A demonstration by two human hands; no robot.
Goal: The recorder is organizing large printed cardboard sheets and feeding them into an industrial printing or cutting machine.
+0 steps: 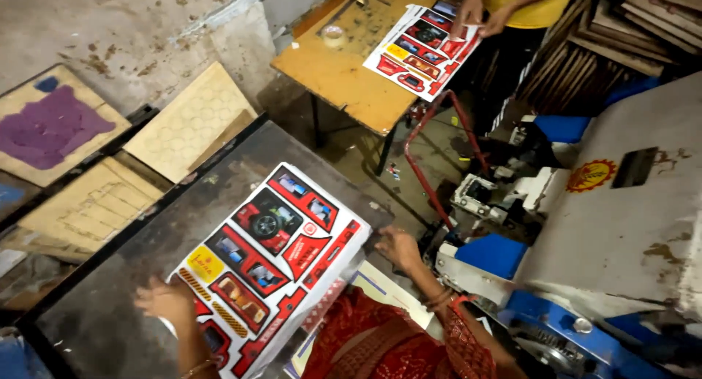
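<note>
left hand (170, 300) spread on printed sheet (269, 266), right hand (398, 246) gripping its corner

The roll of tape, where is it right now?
The roll of tape lies on the orange table at the top of the head view, left of the printed sheet there.

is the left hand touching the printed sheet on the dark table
Touching: the head view shows the left hand pressed flat on the near-left edge of the printed sheet.

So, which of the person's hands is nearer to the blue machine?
Right. The right hand is at the printed sheet's far corner, beside the blue machine; the left hand rests on the sheet's opposite side.
</note>
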